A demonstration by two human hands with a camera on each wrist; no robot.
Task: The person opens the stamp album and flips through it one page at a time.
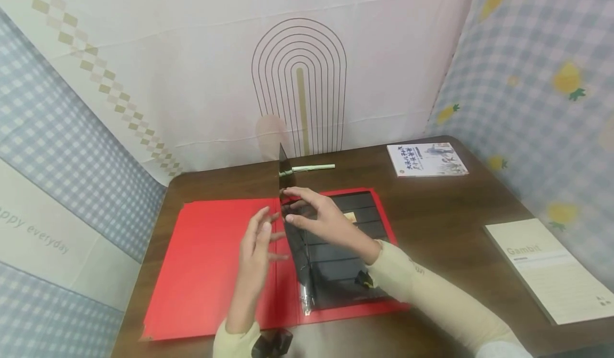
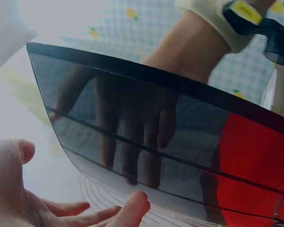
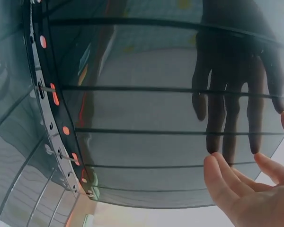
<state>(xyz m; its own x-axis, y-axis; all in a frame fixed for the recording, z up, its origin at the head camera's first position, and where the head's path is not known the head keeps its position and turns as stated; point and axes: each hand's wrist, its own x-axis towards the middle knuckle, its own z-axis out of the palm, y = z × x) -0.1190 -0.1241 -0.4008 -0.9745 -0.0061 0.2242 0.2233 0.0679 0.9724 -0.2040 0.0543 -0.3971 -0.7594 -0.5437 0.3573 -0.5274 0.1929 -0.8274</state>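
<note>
Red binder (image 1: 211,262) lies open, both hands lifting its dark sleeve page (image 1: 284,177).

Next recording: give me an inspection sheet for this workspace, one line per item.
Surface: dark brown wooden table.
Job's things: red binder lying open; one dark transparent sleeve page stands upright at the spine, more dark pages lie flat on the right half.
Clutter: pale green pen behind the binder; small book at the far right; white booklet at the right edge.
Grips: right hand with fingers at the upright page's edge; left hand open beside the page.
Cables: nothing seen.
Surroundings: patterned cloth backdrop on three sides.
</note>
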